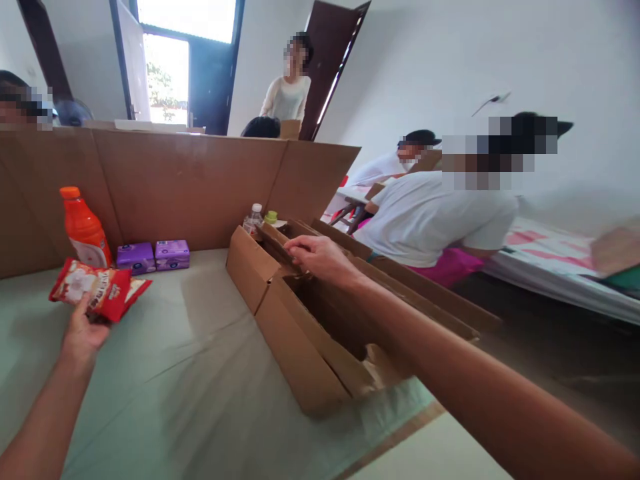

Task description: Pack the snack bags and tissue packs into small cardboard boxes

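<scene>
My left hand [86, 330] is closed on red snack packets [93, 287], at least two stacked together, held above the table on the left. Just behind them stand an orange-red bottle [85, 227] and two purple tissue packs [154, 257]. At the centre right lies a long cardboard box [295, 347] with its top open and a dark hollow inside. My right hand [320, 257] reaches across this box, fingers bent together beside an inner cardboard flap. Whatever the fingertips pinch, if anything, is hidden.
A tall cardboard screen [190, 190] closes off the table's far side. Beyond the box's far end stand a clear bottle with a white cap [256, 217] and a green-capped container [271, 217]. A person in a white shirt [435, 213] sits close on the right; others are farther back.
</scene>
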The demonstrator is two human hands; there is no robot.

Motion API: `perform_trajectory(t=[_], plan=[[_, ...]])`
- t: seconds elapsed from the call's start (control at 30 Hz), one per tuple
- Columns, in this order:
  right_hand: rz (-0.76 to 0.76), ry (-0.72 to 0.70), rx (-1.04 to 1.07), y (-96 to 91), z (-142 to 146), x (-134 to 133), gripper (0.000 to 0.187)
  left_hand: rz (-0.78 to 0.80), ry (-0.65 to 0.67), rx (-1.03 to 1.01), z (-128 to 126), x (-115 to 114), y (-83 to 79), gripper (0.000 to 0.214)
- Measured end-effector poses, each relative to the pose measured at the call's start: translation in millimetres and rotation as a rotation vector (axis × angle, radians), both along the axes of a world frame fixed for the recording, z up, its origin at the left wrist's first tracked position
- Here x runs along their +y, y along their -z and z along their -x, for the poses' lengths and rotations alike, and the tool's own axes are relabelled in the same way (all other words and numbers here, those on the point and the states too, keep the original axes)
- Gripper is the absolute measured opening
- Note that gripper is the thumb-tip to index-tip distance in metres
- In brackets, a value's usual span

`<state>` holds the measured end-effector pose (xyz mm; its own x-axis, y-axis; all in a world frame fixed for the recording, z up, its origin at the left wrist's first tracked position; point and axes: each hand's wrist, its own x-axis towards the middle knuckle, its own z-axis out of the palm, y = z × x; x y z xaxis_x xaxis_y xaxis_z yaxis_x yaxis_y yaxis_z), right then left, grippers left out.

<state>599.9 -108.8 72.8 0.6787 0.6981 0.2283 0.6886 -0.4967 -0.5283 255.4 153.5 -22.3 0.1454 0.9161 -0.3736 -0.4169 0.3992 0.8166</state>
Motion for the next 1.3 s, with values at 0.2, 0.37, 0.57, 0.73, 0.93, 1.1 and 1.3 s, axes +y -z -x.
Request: perform_trajectory(t=[0.2,0.37,0.57,0.73,0.93,1.1,1.3], plan=[[0.202,-0.089,0.076,20.3,-36.3,39.3,0.025,-0.156,0.069,0.32,-32.3,-44.1,34.9,0.044],[0.199,-0.229,0.148,24.0,-25.3,46.1,0.026,-0.71,0.366,0.387,-96.1,-92.8,16.4,0.066],[0.31,-0.417,0.161,17.7,-7.4,36.9,0.036,-1.311,0.804,0.393,-210.0,-108.5,-24.5,0.074],[0.483,-0.245,0.011,20.4,-35.1,53.5,0.02,-1.485,0.848,0.537,-235.5,-106.5,-0.1,0.033],[0.685,-0.072,-0.106,32.2,-50.1,95.6,0.033,-1.602,0.856,0.644,-236.2,-99.7,10.7,0.02],[0.712,0.041,-0.196,43.5,-44.3,110.3,0.038,-1.617,0.892,0.703,-246.0,-99.4,5.3,0.024],[0.625,0.095,-0.337,20.7,-25.0,92.3,0.025,-1.519,0.923,0.657,-253.2,-103.0,3.0,0.027]])
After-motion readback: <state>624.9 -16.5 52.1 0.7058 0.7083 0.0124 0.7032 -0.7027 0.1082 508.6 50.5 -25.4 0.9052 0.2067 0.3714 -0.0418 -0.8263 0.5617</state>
